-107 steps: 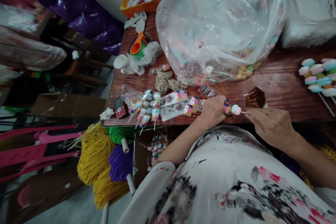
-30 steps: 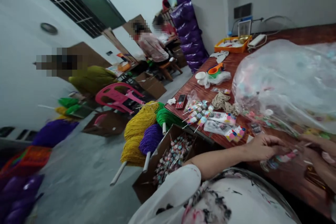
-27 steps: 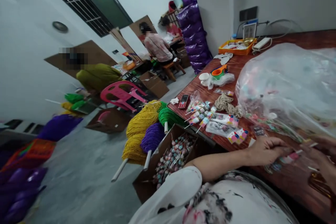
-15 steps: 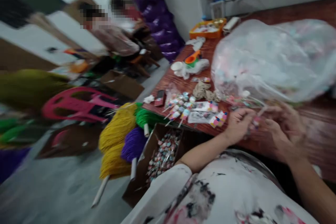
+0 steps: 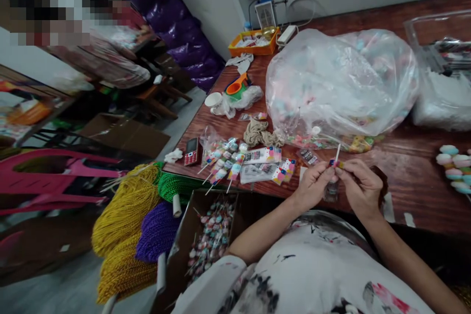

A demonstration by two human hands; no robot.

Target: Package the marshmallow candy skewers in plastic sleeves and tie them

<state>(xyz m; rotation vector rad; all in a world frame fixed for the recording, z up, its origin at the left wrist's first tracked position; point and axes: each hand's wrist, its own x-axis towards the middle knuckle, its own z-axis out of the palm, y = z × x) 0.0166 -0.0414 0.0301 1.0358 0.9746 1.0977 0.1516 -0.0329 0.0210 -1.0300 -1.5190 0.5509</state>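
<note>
My left hand (image 5: 312,185) and my right hand (image 5: 361,185) meet at the table's front edge. Both are closed, fingertips pinching a wrapped marshmallow stick (image 5: 333,172) at its colourful printed end. Its white stick points up between the fingers, and the clear wrapper hangs below. To the left lie several finished-looking wrapped sticks (image 5: 222,159) in a pile, beside flat printed wrappers (image 5: 262,156). Unwrapped pastel marshmallow sticks (image 5: 456,167) sit at the far right. A large clear bag (image 5: 342,83) full of pastel pieces stands just beyond my hands.
A cardboard box (image 5: 180,228) of wrapped sticks stands below the table's left edge, beside yellow cord bundles (image 5: 125,216) and a purple one (image 5: 158,230). On the table are a phone (image 5: 192,151), an orange tray (image 5: 253,50) and a clear bin (image 5: 441,93). Other people (image 5: 110,64) sit far left.
The view has swung right, bringing the clear bin and the unwrapped sticks into sight. My hands have drawn together; my right hand now pinches the stick beside my left.
</note>
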